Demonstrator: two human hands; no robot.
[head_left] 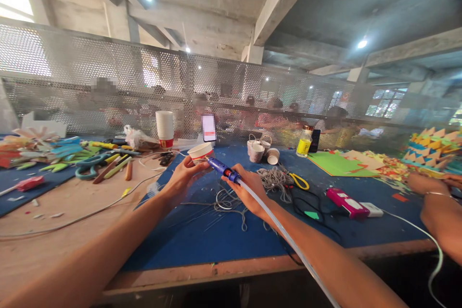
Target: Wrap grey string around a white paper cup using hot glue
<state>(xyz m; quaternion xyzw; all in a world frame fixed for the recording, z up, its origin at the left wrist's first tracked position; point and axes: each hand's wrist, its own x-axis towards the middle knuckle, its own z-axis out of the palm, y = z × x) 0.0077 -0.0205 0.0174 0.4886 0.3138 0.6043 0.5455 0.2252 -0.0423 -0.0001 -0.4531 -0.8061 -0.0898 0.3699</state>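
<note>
- Concrete-ceilinged workshop, perforated metal screen (252, 91) across the far side of the bench, blurred people seated behind it.
- Work surface: blue mat (202, 236) over a wooden table (54, 207), cluttered.
- Left hand (184, 175) curled around a white paper cup (200, 152), fingers pinching its lower side; cup tilted, rim up and toward the far side, held above the mat at centre.
- Right hand (247, 190) closed in a fist around a blue glue gun (224, 170); nozzle end points left and far, touching or just beside the cup wall, can't tell which.
- Clear glue stick (285, 236) runs out of the gun's rear, along the right forearm toward the near edge.
- Grey string (272, 178) in a loose tangle on the mat just far-right of the right hand, more loops under both hands.
- Yellow-handled scissors (299, 182) right of the string.
- Pink device (346, 202) with white cable on the mat, right.
- Small string-wrapped cups (258, 150) far centre, yellow bottle (304, 143) right of them.
- Stack of cups (165, 127) and a lit phone (209, 127) standing far, behind the held cup.
- Green paper sheet (334, 162) far right; coloured paper craft piece (433, 149) at the right edge.
- Another person's hand (424, 183) at right edge, resting on the mat.
- Pens, teal scissors (90, 163), paper scraps far left.
</note>
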